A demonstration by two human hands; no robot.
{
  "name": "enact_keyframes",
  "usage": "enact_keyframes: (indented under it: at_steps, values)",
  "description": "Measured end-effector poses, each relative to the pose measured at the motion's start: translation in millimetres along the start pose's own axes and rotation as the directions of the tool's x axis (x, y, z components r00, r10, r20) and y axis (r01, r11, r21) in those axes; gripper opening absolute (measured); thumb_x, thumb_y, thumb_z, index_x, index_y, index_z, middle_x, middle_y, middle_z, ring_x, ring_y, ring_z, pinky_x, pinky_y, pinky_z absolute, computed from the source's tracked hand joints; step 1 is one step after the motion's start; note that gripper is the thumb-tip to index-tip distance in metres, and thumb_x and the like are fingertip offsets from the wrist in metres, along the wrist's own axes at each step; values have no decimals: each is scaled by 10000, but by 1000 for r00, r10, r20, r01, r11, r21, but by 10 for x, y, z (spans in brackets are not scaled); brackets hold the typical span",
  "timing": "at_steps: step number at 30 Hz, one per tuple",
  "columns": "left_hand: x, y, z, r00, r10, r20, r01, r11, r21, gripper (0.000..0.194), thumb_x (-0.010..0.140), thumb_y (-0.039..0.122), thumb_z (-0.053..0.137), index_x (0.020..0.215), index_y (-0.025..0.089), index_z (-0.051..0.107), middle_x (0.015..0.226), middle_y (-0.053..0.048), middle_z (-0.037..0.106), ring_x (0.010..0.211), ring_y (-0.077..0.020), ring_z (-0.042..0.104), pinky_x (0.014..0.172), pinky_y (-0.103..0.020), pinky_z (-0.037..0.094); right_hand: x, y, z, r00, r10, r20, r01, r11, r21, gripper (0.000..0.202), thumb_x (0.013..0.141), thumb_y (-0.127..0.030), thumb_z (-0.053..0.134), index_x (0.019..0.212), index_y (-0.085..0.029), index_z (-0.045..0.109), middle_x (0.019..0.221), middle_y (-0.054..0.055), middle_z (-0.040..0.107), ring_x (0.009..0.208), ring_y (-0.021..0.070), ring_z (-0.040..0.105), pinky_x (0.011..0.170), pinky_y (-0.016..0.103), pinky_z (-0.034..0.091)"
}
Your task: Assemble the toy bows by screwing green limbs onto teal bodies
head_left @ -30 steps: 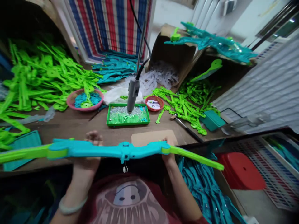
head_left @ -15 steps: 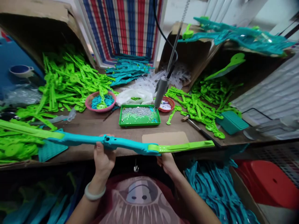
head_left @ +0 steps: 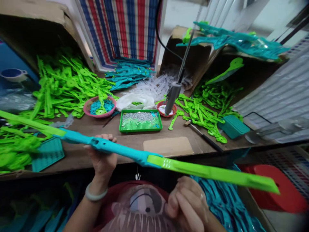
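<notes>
My left hand (head_left: 103,161) is closed around the middle of a long teal plastic hanger (head_left: 125,151), which has a bright green arm at each end. The hanger is held above the table's front edge and slants down to the right. One green arm (head_left: 217,172) extends over my right side, straightened out in line with the teal body; the other green arm (head_left: 26,123) reaches past the left of the view. Below the right arm, near my chest, my right hand (head_left: 188,203) has its fingers curled in, apart from the hanger. Nothing shows between those fingers.
A green tray (head_left: 141,129) of small metal pieces sits mid-table, behind a cardboard piece (head_left: 167,146). A hammer (head_left: 202,135) lies to the right. Green arms (head_left: 70,83) are heaped left. An electric screwdriver (head_left: 173,96) hangs over a red basket (head_left: 160,112).
My right hand has come off the green arm and drawn back toward my chest. The hanger's right end has swung down and nearer, and its green arm looks longer. My left hand keeps its hold.
</notes>
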State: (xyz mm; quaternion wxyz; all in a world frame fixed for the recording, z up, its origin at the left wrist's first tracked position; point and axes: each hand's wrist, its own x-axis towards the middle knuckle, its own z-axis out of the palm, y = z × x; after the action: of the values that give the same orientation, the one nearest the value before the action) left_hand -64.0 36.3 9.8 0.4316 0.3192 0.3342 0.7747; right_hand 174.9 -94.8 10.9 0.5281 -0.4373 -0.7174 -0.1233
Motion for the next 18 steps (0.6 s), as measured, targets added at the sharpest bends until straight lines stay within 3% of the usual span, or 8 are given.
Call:
enact_keyframes:
  at_steps: [2, 3, 6, 8, 9, 14, 16, 18]
  values:
    - [-22, -1, 99, 986, 147, 72, -150, 988, 42, 487, 813, 755, 628, 853, 276, 548, 800, 21, 513, 807, -175, 537, 771, -305, 488, 188, -40, 130, 942, -205, -267, 182, 977, -110, 114, 879, -199, 630, 989, -228, 615, 818, 22, 563, 747, 175, 581, 636, 340, 578]
    - [-34, -4, 141, 970, 212, 117, -219, 974, 50, 469, 824, 744, 625, 873, 283, 553, 803, 16, 526, 801, -183, 541, 784, -329, 485, 304, -42, 206, 919, -257, -298, 206, 960, -191, 200, 866, -193, 667, 1062, -200, 629, 878, 51, 588, 813, 196, 596, 684, 361, 587]
    - [-33, -28, 211, 913, 350, 211, -372, 925, 77, 460, 828, 739, 620, 888, 288, 552, 758, -8, 545, 776, -214, 558, 774, -389, 481, 650, 9, 436, 978, -200, 56, 207, 948, -243, 421, 882, -284, 715, 1247, -103, 607, 1095, 172, 654, 1050, 298, 617, 856, 442, 567]
    - [-8, -41, 207, 874, 416, 253, -450, 888, 95, 483, 840, 765, 570, 889, 287, 523, 728, -20, 546, 753, -228, 564, 745, -415, 480, 791, 75, 573, 942, -201, 268, 238, 965, -113, 419, 953, -295, 625, 1317, -97, 564, 1140, 190, 672, 1080, 309, 626, 892, 461, 550]
    - [1, -42, 194, 856, 441, 270, -482, 870, 103, 494, 850, 777, 535, 890, 287, 503, 717, -23, 546, 741, -233, 567, 730, -424, 479, 822, 112, 633, 926, -227, 301, 248, 968, -33, 381, 975, -268, 587, 1319, -109, 557, 1110, 173, 687, 1039, 291, 638, 872, 443, 550]
    - [-44, 88, 145, 794, 517, 318, -589, 785, 194, 505, 889, 787, 436, 891, 282, 458, 665, -29, 572, 693, -236, 618, 672, -434, 502, 815, 147, 861, 906, -324, 274, 272, 939, 209, 245, 979, -202, 575, 1214, -141, 603, 979, 111, 703, 879, 231, 654, 802, 371, 540]
    - [-67, 287, 113, 800, 539, 264, -599, 746, 292, 525, 891, 799, 423, 883, 276, 476, 653, -24, 600, 677, -233, 648, 647, -423, 522, 837, 36, 906, 910, -348, 223, 304, 929, 211, 305, 977, -213, 587, 1271, -135, 597, 987, 121, 711, 886, 242, 672, 814, 386, 542]
    - [-63, 673, -35, 814, 570, 108, -553, 706, 442, 553, 904, 805, 393, 880, 264, 507, 699, -30, 642, 716, -233, 682, 649, -412, 542, 838, -120, 901, 911, -400, 101, 383, 911, 151, 469, 927, -215, 676, 1375, -127, 568, 1021, 143, 724, 911, 270, 690, 821, 405, 542]
